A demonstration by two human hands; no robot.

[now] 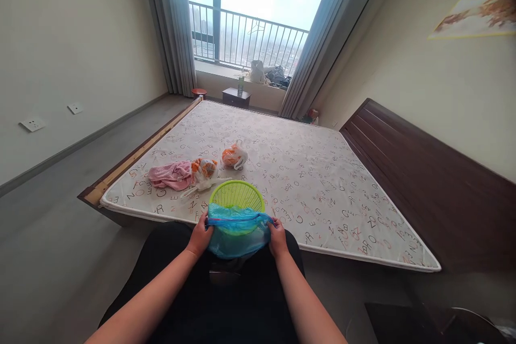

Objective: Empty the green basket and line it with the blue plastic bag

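A translucent blue plastic bag (237,242) is stretched between my two hands over the near part of a green mesh basket (236,193). My left hand (200,236) pinches the bag's upper left corner, and my right hand (277,236) pinches its upper right corner. The basket rests at the near edge of the mattress (314,188), its far rim uncovered. Left of it lie a pink cloth (171,176) and a clear bag with orange contents (204,169). Another knotted clear bag with something orange (234,156) sits beyond the basket.
A dark headboard (427,183) stands along the right side, and a wooden bed rail (141,156) runs along the left. Past the mattress are a small dark table (236,98) with a bottle, a red stool (199,92) and bags on the window sill (221,70).
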